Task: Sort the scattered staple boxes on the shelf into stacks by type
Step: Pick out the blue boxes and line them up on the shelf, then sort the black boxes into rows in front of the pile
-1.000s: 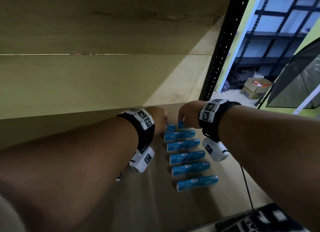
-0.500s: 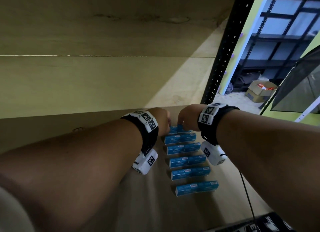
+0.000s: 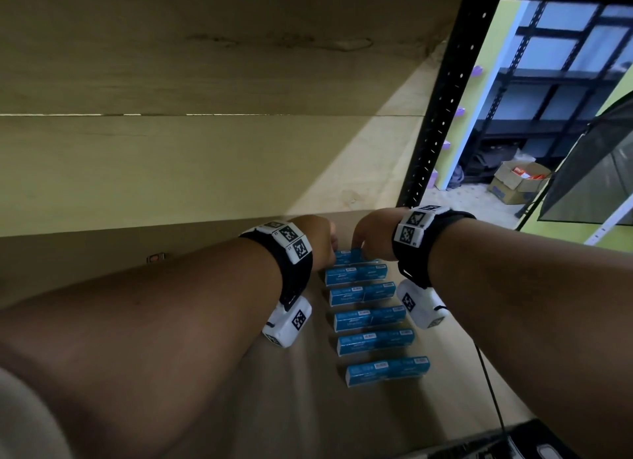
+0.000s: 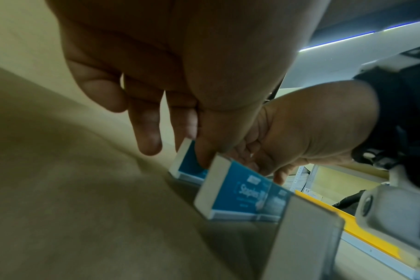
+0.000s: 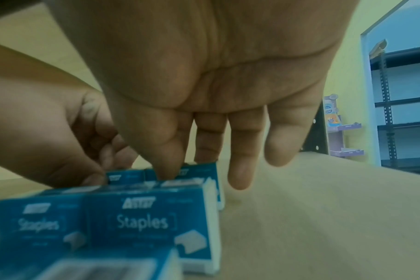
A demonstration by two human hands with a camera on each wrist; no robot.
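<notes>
Several blue staple boxes [image 3: 371, 318] stand in rows of two on the wooden shelf [image 3: 205, 407], running from near to far. Both hands are at the farthest row. My left hand [image 3: 322, 241] pinches the far left box [image 4: 188, 166] between thumb and fingers. My right hand [image 3: 366, 234] pinches the far right box [image 5: 199, 170] in the same way, thumb on its front face. In the right wrist view the second row [image 5: 142, 221] reads "Staples", just in front of the two held boxes. The fingertips are hidden behind the hands in the head view.
A black perforated shelf upright [image 3: 435, 116] stands at the right edge. The wooden back panel [image 3: 171, 167] is close behind the hands. A small object [image 3: 156, 258] lies far left on the shelf. A black cable [image 3: 489, 383] runs along the right, and a cardboard carton [image 3: 517, 181] sits on the floor beyond.
Both hands have drawn closer together at the back, and the two boxes they hold now sit lower, lined up just behind the second row.
</notes>
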